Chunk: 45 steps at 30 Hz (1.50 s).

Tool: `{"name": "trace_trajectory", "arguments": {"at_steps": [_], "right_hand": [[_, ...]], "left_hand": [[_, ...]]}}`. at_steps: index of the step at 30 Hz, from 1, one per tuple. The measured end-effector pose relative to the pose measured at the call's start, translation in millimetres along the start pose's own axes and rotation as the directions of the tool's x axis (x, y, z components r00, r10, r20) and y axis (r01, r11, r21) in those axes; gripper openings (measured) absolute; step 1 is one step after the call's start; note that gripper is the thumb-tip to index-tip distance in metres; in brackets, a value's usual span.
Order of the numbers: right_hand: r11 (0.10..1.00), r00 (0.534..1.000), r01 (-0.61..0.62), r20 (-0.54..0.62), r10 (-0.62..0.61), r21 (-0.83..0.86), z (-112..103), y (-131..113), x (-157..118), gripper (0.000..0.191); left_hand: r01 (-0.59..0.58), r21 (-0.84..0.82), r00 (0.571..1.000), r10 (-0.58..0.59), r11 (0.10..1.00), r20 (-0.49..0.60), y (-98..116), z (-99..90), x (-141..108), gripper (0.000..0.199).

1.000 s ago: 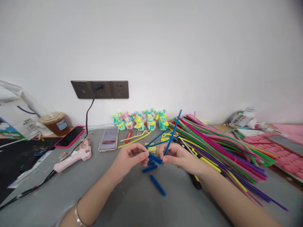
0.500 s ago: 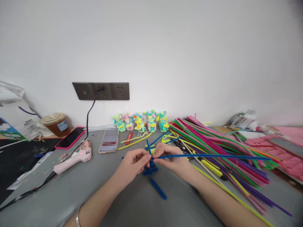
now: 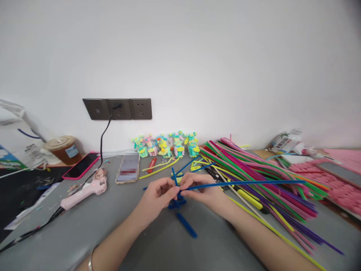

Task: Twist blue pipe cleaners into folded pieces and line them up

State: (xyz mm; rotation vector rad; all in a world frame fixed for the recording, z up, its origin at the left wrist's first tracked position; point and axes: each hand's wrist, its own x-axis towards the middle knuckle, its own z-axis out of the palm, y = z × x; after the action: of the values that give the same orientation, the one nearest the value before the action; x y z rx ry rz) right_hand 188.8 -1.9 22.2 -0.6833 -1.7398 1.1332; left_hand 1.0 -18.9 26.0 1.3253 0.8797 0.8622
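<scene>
A long blue pipe cleaner (image 3: 248, 183) stretches rightward from between my two hands. My left hand (image 3: 160, 195) pinches its blue fuzzy stems near the centre, thumb against forefinger. My right hand (image 3: 204, 190) pinches the same pipe cleaner close beside the left fingertips. A short blue end (image 3: 174, 175) sticks up above the left fingers. Just below the fingertips are more bent blue pieces (image 3: 177, 204), partly covered by my hands, so whether they join the held stem I cannot tell. Nearer me, a short thick blue piece (image 3: 186, 225) lies on the grey mat.
Bundled coloured pipe cleaners (image 3: 254, 169) spread across the right, beside a yellow-handled tool (image 3: 249, 198). Several small pastel figures (image 3: 163, 146) stand along the wall. A pink glue gun (image 3: 84, 192), a pink-edged phone (image 3: 81, 165) and a lidded drink cup (image 3: 64, 148) are left.
The long blue pipe cleaner's free end has shifted slightly left and up. Both hands stay pinched together near the same spot; the whole view has shifted a little.
</scene>
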Motion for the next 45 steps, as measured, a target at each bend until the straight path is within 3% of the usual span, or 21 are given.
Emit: {"name": "trace_trajectory", "arguments": {"at_steps": [5, 11, 19, 28, 34, 38, 45], "right_hand": [[0.998, 0.997, -0.066, -0.034, 0.066, 0.008, 0, -3, -1, 0.017], [0.989, 0.986, -0.146, -0.071, 0.148, 0.037, 2, -5, 0, 0.017], [0.970, 0.978, -0.182, -0.077, 0.196, 0.163, -5, -8, 2, 0.017], [0.940, 0.965, -0.262, 0.055, 0.256, 0.217, -12, -8, 3, 0.016], [0.896, 0.937, -0.347, 0.141, 0.319, 0.275, -12, -10, 1, 0.018], [0.883, 0.930, -0.367, 0.138, 0.341, 0.293, -11, -10, 1, 0.020], [0.868, 0.917, -0.366, 0.288, 0.275, 0.335, -9, -16, -2, 0.020]], "left_hand": [[-0.040, -0.011, 0.999, 0.039, 0.999, -0.022, 1, -0.7, -1, 0.034], [-0.005, -0.046, 0.999, 0.002, 0.999, -0.052, 2, 1.0, 1, 0.035], [0.037, 0.044, 0.999, -0.038, 0.998, 0.008, 6, -1.4, 0, 0.030], [0.072, 0.189, 0.967, -0.115, 0.979, 0.228, 11, -0.3, -6, 0.025], [0.103, 0.228, 0.936, -0.172, 0.968, 0.307, 9, -0.6, -7, 0.026], [0.101, 0.222, 0.928, -0.172, 0.970, 0.330, 7, -3.1, -6, 0.027], [0.132, 0.241, 0.886, -0.223, 0.961, 0.405, 11, -7.5, -10, 0.026]]}}
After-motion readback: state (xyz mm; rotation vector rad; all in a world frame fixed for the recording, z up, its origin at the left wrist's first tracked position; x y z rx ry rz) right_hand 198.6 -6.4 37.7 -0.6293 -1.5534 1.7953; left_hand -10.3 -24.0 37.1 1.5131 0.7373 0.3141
